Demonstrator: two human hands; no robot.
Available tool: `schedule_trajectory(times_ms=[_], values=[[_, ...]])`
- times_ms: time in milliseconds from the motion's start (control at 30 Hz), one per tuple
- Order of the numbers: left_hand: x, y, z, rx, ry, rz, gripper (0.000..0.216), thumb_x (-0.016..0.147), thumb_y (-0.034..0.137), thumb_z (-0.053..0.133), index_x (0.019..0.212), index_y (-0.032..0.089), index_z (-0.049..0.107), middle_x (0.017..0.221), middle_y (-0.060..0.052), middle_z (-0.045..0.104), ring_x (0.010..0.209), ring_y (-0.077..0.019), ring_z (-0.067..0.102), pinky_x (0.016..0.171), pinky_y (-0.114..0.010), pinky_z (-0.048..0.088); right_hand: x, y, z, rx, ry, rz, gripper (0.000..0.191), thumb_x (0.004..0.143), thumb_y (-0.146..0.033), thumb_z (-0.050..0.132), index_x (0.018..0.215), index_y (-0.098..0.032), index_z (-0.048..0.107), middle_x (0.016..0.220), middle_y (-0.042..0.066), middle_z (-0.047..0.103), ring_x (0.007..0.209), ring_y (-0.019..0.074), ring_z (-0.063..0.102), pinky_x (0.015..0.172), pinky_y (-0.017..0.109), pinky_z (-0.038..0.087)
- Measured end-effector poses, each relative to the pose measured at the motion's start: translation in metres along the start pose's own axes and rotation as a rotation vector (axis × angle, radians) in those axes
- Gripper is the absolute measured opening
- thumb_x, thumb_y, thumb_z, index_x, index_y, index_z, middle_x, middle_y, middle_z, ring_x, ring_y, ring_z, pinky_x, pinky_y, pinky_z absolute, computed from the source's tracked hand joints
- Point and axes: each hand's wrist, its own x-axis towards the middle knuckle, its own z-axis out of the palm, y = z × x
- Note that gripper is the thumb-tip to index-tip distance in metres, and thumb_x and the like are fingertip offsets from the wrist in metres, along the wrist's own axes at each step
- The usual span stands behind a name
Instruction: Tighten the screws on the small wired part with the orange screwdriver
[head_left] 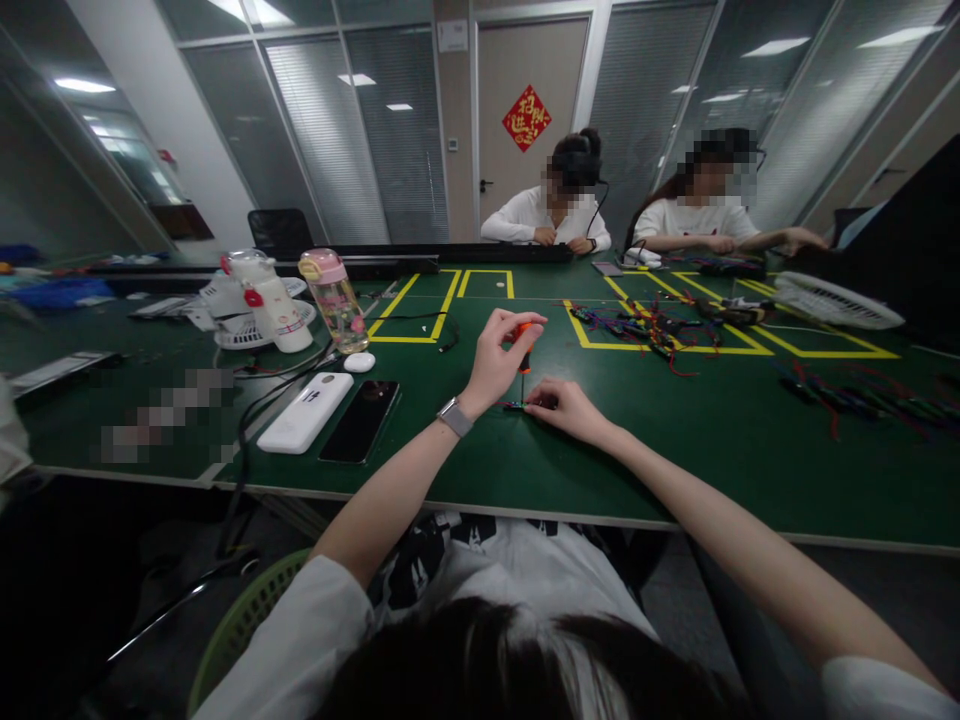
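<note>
My left hand (498, 356) is closed around the orange handle of a small screwdriver (524, 352), held upright with its tip down on a small dark part (516, 405) on the green table (675, 450). My right hand (564, 404) rests on the table just right of that part, with its fingers pinched against the part's edge. A grey watch sits on my left wrist.
A white power bank (305, 412) and a black phone (361, 420) lie to the left, behind them a pink-lidded bottle (333, 299) and a white bottle (268, 301). Piles of coloured wires (652, 328) lie in yellow-taped squares. Two people sit across the table. A white fan (836, 300) lies at the right.
</note>
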Motion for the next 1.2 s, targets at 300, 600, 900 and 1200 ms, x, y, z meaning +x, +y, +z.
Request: schedule_trajectory(times_ms=[300, 600, 900, 1200], values=[[0.0014, 0.0011, -0.0022, -0.016, -0.052, 0.031, 0.029, 0.098, 0.030, 0.035, 0.112, 0.019, 0.059, 0.093, -0.005, 0.063, 0.081, -0.0114, 0.062, 0.074, -0.023, 0.050, 0.0005, -0.0005, 0.0004, 0.003, 0.001, 0.006, 0.012, 0.078, -0.024, 0.064, 0.082, -0.015, 0.070, 0.073, 0.003, 0.061, 0.062, 0.0129, 0.054, 0.059, 0.025, 0.043], [0.0021, 0.0006, -0.0022, -0.138, -0.086, -0.039, 0.029, 0.098, 0.026, 0.036, 0.116, 0.018, 0.057, 0.101, -0.007, 0.066, 0.087, -0.0127, 0.066, 0.076, -0.024, 0.053, 0.0006, -0.0022, -0.0005, 0.007, -0.005, 0.014, 0.013, 0.078, -0.025, 0.064, 0.082, -0.015, 0.070, 0.074, 0.004, 0.062, 0.062, 0.0125, 0.055, 0.059, 0.025, 0.043], [0.0013, -0.0029, -0.0002, -0.149, -0.108, -0.015, 0.030, 0.099, 0.028, 0.031, 0.112, 0.020, 0.056, 0.103, -0.007, 0.066, 0.091, -0.0130, 0.066, 0.082, -0.028, 0.055, 0.0005, -0.0002, 0.0005, 0.016, 0.000, 0.004, 0.012, 0.078, -0.025, 0.064, 0.082, -0.015, 0.070, 0.073, 0.003, 0.061, 0.062, 0.0127, 0.054, 0.058, 0.025, 0.043], [-0.0006, 0.0047, -0.0010, -0.038, -0.098, 0.054, 0.020, 0.093, 0.028, 0.049, 0.106, 0.021, 0.062, 0.095, -0.004, 0.065, 0.085, -0.0118, 0.064, 0.078, -0.024, 0.052, 0.0007, -0.0002, 0.0006, 0.018, -0.001, 0.006, 0.012, 0.078, -0.024, 0.064, 0.082, -0.015, 0.070, 0.073, 0.003, 0.062, 0.063, 0.0130, 0.054, 0.060, 0.025, 0.043]])
